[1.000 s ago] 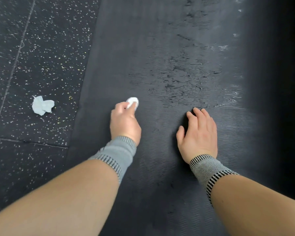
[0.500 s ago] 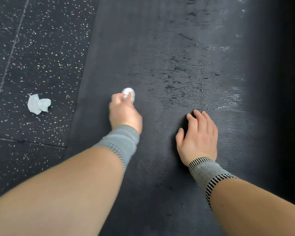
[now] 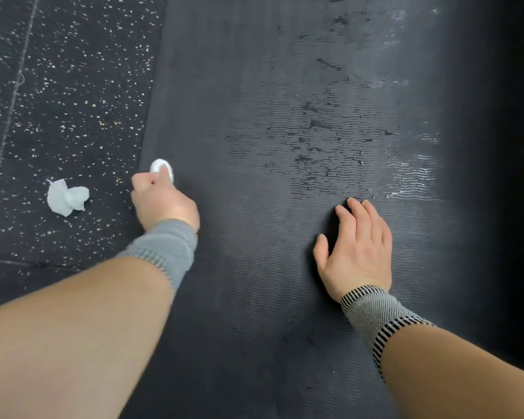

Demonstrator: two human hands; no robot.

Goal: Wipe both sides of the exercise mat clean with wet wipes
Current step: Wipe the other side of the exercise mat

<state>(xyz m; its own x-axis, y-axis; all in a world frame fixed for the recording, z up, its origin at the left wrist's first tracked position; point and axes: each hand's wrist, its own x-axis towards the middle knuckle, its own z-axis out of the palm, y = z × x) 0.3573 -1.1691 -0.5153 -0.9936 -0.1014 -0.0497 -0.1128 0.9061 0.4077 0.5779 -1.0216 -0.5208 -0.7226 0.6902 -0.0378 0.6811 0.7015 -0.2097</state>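
Gripping wet wipe [image 3: 161, 168] w/ left hand [image 3: 163, 202] at mat [image 3: 254, 71] edge.

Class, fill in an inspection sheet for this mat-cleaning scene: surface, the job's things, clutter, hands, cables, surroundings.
Surface: dark ribbed exercise mat lying flat, with wet streaks and dark patches ahead of the hands.
Job's things: small balled white wipe at the mat's left edge.
Clutter: crumpled used wipe on the floor, left of the mat.
Hands: left hand grips the balled wipe; right hand rests flat on the mat.
Cables: nothing seen.
Surroundings: black speckled rubber floor with a seam line; both wrists wear knitted bands.
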